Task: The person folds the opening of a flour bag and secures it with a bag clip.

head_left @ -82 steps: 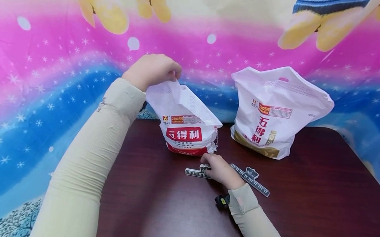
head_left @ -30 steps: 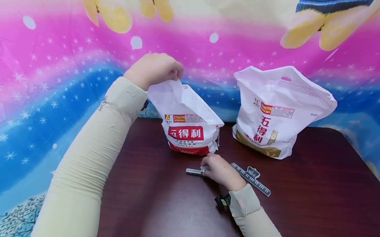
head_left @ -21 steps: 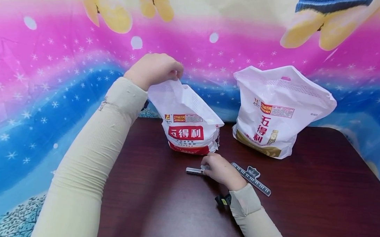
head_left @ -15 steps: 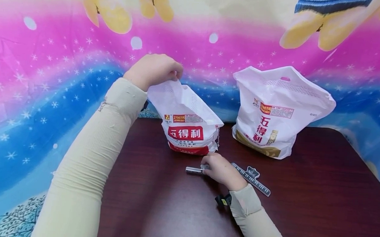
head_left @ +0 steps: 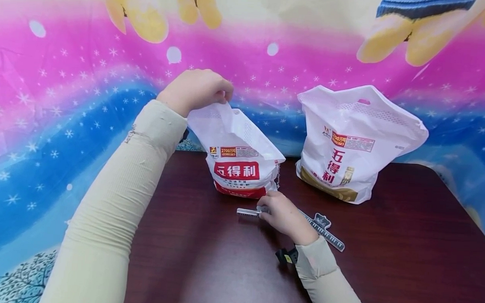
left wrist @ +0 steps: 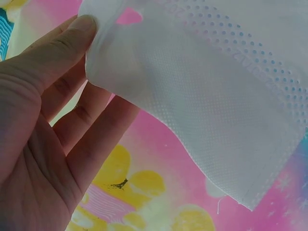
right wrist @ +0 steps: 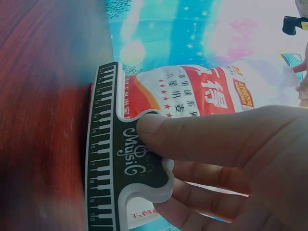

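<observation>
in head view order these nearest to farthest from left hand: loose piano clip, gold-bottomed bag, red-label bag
1. Red-label bag: its top pinched by the left hand
2. Gold-bottomed bag: to its right
3. Loose piano clip: on the table, in front of the gold-bottomed bag

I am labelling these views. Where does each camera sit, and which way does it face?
Head: on the head, facing forward and down at the left bag and right bag; left hand, right hand, sleeves show.
Left wrist: worn there, facing the left hand pinching the left bag.
Right wrist: worn there, facing the right hand gripping a clip; part of left hand shows.
Head and right wrist share clip and left bag.
</observation>
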{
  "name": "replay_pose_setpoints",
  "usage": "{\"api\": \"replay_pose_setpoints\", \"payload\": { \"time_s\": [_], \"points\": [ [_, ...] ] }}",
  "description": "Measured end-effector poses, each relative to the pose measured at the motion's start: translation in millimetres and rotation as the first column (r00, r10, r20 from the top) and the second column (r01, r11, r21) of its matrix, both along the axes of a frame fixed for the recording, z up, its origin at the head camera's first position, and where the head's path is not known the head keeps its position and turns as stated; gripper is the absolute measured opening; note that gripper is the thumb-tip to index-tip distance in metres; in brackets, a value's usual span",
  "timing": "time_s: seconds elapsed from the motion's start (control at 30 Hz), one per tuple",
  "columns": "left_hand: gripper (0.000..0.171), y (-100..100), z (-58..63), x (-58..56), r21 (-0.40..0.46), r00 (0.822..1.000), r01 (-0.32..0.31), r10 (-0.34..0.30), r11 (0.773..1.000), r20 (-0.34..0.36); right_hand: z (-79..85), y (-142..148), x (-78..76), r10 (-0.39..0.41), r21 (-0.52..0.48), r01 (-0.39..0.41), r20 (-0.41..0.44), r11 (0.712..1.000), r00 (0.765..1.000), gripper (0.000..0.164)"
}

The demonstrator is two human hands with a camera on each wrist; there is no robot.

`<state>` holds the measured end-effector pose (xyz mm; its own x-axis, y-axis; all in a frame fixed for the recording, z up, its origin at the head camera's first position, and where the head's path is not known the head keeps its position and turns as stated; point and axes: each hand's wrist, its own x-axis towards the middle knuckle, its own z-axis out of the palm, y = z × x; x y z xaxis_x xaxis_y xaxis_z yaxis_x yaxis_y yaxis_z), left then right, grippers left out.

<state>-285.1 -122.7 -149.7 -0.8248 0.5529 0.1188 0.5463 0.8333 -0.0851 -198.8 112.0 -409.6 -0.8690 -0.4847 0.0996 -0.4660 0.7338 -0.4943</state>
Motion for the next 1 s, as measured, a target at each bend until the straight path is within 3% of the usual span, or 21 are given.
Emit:
{"api": "replay_pose_setpoints", "payload": {
  "time_s": [0.43,1.0],
  "points": [
    [0.019,0.7,1.0,1.7,-0.002,1.000,-0.001,0.001,1.000,0.004,8.4,4.7,3.3,0.009,-0.043,-0.012,-0.073,0.999,0.997,0.027],
    [0.020,3.3,2.9,0.2,-0.013,1.000,-0.011,0.011,1.000,0.009,17.2,11.9,8.0,-0.052,-0.079,0.043,-0.117,0.996,0.992,0.030]
  ]
}}
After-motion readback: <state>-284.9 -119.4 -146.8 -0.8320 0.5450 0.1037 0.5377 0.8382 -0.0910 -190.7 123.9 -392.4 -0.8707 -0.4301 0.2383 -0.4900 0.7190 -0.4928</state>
